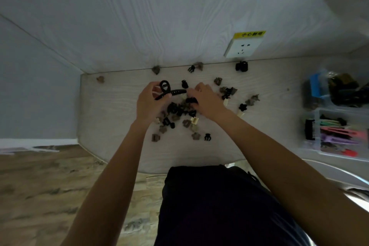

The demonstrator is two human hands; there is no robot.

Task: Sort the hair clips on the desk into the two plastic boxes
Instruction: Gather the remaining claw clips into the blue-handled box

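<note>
Clips (180,109) heaped under and between the fingers are partly covered by both hands, their shapes too small to tell apart. Right hand (205,100) curls its fingertips out of sight. Far right of the fingers, two boxes (315,114) run off the frame edge, contents blurred. The socket (242,46) label is unreadable.

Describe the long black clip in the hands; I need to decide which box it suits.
The long black clip is a slim, glossy, plastic-looking piece with a rounded loop at its far-left end and a curved bar running right, with small dots along it. It is lifted above the pile of small clips, lying roughly level. The left hand grips it near the loop; the right hand meets its right tip. Whether it is open or closed cannot be told.
</note>
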